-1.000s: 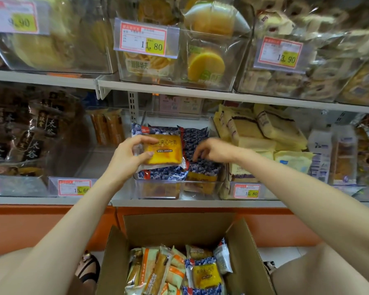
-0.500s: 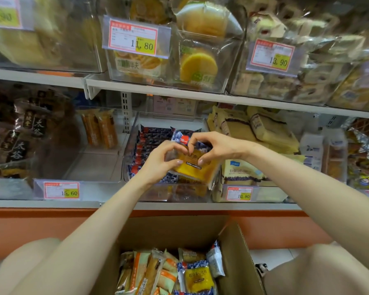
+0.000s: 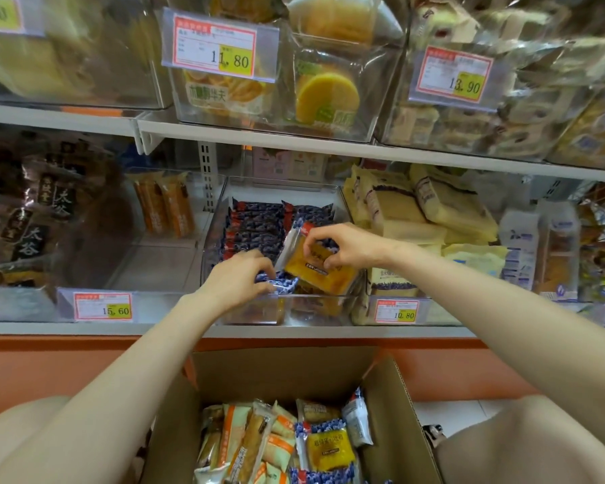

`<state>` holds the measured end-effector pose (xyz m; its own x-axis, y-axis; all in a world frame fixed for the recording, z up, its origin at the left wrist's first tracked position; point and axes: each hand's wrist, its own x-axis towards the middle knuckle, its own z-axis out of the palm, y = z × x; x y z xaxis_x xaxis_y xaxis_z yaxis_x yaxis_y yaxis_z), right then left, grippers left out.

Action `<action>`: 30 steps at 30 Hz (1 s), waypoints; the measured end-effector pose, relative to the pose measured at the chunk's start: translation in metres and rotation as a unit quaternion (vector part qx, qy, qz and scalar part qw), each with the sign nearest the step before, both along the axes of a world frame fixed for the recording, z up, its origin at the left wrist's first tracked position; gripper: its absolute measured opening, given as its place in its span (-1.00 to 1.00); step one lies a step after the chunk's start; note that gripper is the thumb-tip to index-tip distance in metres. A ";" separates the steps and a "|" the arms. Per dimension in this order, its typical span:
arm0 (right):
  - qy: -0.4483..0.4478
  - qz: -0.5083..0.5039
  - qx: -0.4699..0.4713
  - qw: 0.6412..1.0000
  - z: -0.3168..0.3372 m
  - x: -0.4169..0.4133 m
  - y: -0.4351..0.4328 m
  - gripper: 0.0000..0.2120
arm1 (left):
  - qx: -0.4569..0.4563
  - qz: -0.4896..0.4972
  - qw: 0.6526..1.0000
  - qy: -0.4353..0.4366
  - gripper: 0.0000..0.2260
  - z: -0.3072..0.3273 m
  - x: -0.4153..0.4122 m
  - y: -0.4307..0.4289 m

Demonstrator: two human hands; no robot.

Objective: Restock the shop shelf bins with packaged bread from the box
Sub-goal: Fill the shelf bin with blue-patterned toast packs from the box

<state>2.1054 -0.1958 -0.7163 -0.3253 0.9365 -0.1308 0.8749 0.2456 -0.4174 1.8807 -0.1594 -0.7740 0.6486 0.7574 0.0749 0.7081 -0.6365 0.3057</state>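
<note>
Hands (image 3: 236, 279) (image 3: 343, 244) grip yellow-centred, blue-bordered bread packets (image 3: 316, 272).

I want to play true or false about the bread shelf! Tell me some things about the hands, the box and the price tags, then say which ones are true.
1. The right hand pinches a yellow bread pack over the clear bin. True.
2. The cardboard box is empty. False: it has many packs inside.
3. The left hand is down in the box. False: it is up at the bin, gripping blue packs.
4. A price tag on an upper shelf bin says 11.80. True.
</note>
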 end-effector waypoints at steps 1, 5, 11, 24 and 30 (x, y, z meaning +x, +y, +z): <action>0.012 -0.007 -0.001 1.000 -0.003 0.000 0.000 -0.67 | 0.019 0.006 1.000 0.005 -0.80 -0.001 -0.002 -0.001; 0.024 -0.008 -0.008 1.000 -0.002 0.003 0.000 -0.68 | 0.065 0.036 0.997 0.010 -0.86 -0.001 -0.005 -0.001; 0.000 -0.005 -0.029 1.000 0.012 0.004 0.003 -0.70 | 0.132 0.093 0.985 0.058 -0.94 -0.001 -0.011 -0.001; -0.065 0.036 -0.072 0.995 -0.002 -0.003 0.010 -0.69 | 0.127 0.087 0.986 0.055 -0.94 -0.002 -0.016 0.000; -0.100 0.050 -0.045 0.993 -0.020 -0.008 0.009 -0.68 | 0.019 0.065 0.993 -0.101 -0.81 0.000 -0.010 0.000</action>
